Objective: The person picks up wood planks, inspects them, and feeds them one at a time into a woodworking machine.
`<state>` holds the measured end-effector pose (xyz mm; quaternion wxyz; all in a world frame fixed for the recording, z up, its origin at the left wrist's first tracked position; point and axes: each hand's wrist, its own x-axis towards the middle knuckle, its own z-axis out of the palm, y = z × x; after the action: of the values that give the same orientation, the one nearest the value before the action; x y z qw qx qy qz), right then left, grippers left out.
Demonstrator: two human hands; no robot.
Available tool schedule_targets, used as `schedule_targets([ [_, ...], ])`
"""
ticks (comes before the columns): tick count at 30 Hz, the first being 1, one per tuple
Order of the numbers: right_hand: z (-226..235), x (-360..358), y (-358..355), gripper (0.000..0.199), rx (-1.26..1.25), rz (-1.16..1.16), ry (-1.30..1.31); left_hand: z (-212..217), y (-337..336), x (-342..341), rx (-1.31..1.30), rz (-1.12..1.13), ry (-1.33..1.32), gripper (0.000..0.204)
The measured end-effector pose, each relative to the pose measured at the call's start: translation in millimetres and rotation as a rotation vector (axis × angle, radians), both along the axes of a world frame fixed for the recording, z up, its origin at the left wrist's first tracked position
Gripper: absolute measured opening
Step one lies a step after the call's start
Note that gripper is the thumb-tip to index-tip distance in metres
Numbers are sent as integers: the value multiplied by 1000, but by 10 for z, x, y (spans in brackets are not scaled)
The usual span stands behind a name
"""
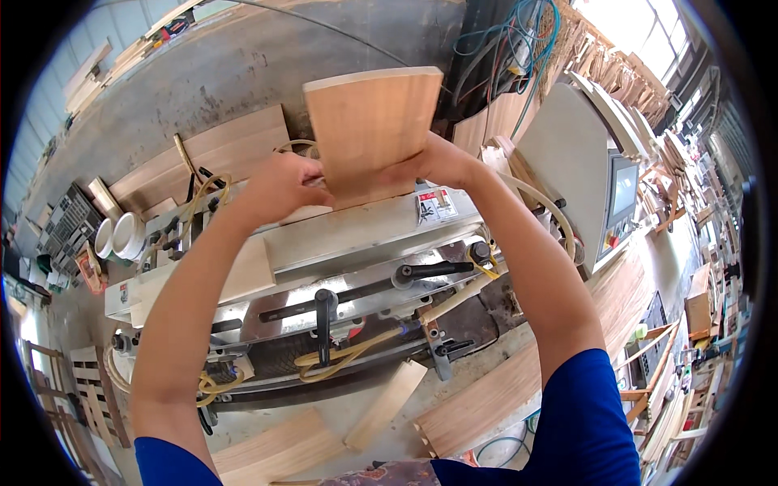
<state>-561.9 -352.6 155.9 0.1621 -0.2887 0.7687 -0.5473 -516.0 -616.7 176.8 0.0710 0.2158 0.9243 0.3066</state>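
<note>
Wooden panel (373,130), gripped upright at its lower edge between the closed left hand (279,186) and right hand (442,162), is apparently being positioned above the metal machine bed (356,235) below them; lowering calls for level, square alignment.

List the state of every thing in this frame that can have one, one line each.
Wooden board: held upright above the machine, gripped at its lower corners.
Left hand: closed on the board.
Right hand: closed on the board.
Machine screen: lit.
White cups: lying on their sides, nested.
</note>
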Motion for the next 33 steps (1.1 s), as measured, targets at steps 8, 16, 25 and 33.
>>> schedule_targets([
  [8,10,17,81,57,23,-71,-83,-174,-26,-91,156,-24,-115,26],
  [16,96,46,24,57,54,-88,-88,-217,-113,-92,-58,30,34,34],
  [25,-25,2,63,60,0,-63,-78,-154,2,-3,-181,-8,51,38],
  [33,-49,-19,59,59,-20,-41,-98,-304,10,-132,-253,-72,181,44],
])
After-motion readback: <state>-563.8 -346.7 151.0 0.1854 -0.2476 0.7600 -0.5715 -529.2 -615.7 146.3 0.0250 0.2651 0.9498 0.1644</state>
